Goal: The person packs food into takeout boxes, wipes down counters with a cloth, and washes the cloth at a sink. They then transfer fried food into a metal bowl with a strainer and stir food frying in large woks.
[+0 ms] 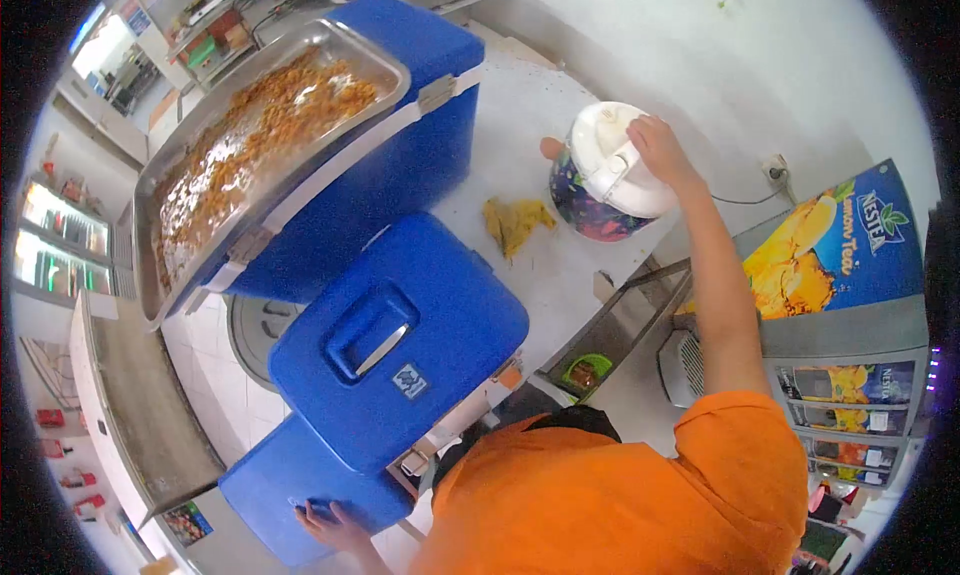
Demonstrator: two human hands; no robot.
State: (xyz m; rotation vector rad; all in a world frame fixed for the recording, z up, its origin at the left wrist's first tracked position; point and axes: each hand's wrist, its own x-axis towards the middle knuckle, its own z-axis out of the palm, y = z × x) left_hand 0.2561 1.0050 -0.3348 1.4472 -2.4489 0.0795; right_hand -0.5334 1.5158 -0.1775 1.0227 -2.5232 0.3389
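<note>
Your right hand (658, 150) bends its fingers over the white lid (598, 175) of the patterned rice cooker (585, 207), though whether they grip I cannot tell; the cooker stands on the worktop (510, 145), probably near the wall socket (775, 167) for power. Your left hand (338, 527) lies open on the lower blue cooler surface (295, 465), seemingly for steadiness.

From my end I see a white tabletop (510, 100) w/ small dark specks nr its far edge. Directly on it: a white-topped, dark-patterned rice cooker (598, 175) & a crumpled yellow cloth (517, 223), just beside, apart. Can't confirm whether the lg blue cooler (400, 175) rests there too.
</note>
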